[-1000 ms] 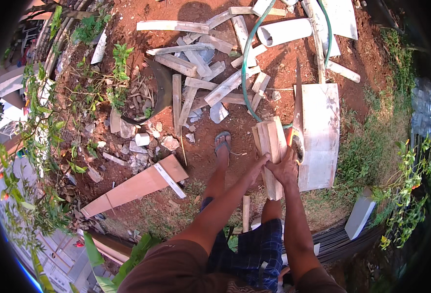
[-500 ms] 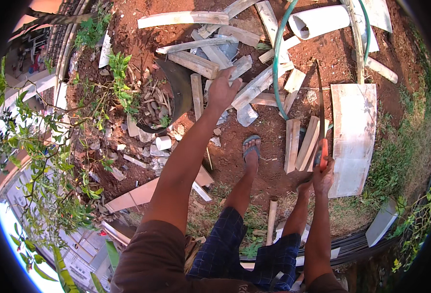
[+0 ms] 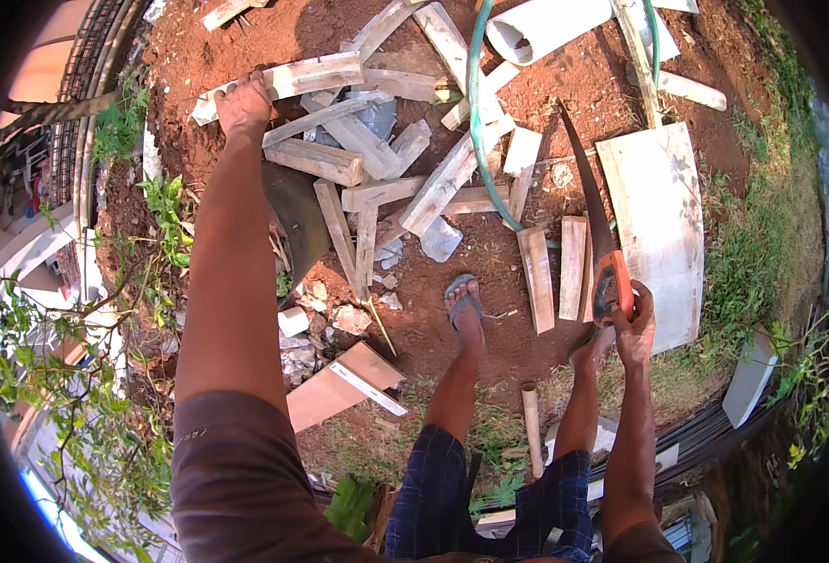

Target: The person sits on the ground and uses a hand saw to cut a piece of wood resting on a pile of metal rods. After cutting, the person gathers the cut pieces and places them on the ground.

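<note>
Stretched far out to the upper left, my left hand is closed round the left part of a long pale piece of wood. That piece still lies at the far side of a loose heap of wood offcuts. On the right, my right hand grips the orange handle of a handsaw. The saw's dark brown blade points up and away, between the offcuts and a wide whitish board. Beneath the saw handle, short wood blocks lie side by side on the soil.
A green hose loops over the heap. Beyond it lies a white pipe. A dark curved container and rubble are on the left, near leafy branches. My sandalled foot stands on red soil.
My left hand has moved away and leftward, from the middle of the heap to the long pale piece, and closed on it. The saw has tilted, its handle turned more toward me.
</note>
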The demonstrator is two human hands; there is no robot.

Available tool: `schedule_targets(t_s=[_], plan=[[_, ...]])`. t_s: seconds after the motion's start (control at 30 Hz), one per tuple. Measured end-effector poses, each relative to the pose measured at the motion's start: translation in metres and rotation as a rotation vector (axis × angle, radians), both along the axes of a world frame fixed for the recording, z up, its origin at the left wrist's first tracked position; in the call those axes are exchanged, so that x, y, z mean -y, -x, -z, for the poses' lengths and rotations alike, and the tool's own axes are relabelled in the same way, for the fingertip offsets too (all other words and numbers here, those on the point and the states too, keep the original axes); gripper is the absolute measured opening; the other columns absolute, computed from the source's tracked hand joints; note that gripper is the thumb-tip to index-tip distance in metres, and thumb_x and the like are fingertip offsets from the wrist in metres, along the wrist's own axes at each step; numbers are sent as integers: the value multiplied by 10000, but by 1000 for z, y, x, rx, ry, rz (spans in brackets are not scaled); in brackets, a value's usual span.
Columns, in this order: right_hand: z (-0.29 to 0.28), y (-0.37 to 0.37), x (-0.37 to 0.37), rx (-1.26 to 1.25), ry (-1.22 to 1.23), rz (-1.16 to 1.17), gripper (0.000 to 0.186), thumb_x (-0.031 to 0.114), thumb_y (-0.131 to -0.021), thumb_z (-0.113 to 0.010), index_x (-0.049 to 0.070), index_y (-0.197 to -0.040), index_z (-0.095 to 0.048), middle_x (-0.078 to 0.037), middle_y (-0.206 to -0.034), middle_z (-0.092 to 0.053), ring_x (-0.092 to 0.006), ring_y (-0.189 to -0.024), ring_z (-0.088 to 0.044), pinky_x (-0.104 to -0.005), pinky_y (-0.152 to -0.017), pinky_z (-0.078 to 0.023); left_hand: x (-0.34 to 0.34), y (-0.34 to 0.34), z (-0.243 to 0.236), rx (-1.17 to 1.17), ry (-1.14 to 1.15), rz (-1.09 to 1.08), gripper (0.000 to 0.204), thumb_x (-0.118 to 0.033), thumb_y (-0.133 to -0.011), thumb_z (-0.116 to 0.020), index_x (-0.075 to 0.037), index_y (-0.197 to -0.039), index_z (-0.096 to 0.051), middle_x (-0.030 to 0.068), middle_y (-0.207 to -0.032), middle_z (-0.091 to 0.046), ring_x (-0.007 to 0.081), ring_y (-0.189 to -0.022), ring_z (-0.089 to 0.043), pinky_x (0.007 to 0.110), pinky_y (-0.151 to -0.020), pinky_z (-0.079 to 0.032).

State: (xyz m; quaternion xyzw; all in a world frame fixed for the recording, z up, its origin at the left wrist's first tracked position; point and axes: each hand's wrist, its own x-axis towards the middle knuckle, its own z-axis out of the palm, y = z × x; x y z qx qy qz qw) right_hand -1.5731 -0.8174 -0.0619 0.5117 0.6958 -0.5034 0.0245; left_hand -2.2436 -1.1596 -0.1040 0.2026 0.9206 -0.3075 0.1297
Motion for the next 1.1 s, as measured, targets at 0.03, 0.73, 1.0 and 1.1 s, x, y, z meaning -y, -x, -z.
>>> schedule_targets(t_s=[0.03, 0.73, 1.0, 1.1], plan=[[-4, 8, 3, -10, 43, 29, 505, 56, -911, -642, 8, -1399, -521, -145, -1153, -647, -196, -876, -671, -348, -717, -587, 12, -5, -2, 2, -44, 12, 402, -251, -1080, -351, -198, -1432, -538, 83, -1456, -584, 272, -1334, -579, 557, -1092, -416], [-43, 29, 20, -10, 459, 165, 382, 239, -899, -752, 54, -1222, -666, 24, -892, -659, -50, -680, -527, -227, -579, -424, 29, -167, -52, 97, -420, 92, 536, -297, -822, -837, -114, -1262, -591, 135, -1293, -607, 367, -1160, -632, 492, -946, -525], [-197, -7, 39, -181, 362, 79, 447, 277, -949, -709, -20, -1280, -660, -48, -1066, -693, -143, -935, -624, -332, -822, -518, 28, -320, -128, 789, -840, -536, 812, -478, -752, -883, -10, -1350, -597, 221, -1188, -736, 380, -1096, -711, 437, -955, -537], [-243, -36, 29, -175, 382, 144, 532, 361, -918, -721, -28, -1273, -644, -40, -994, -669, -133, -883, -621, -313, -761, -503, 20, -359, -138, 880, -924, -604, 790, -449, -786, -878, 25, -1354, -600, 206, -1191, -736, 310, -1052, -722, 398, -944, -538]])
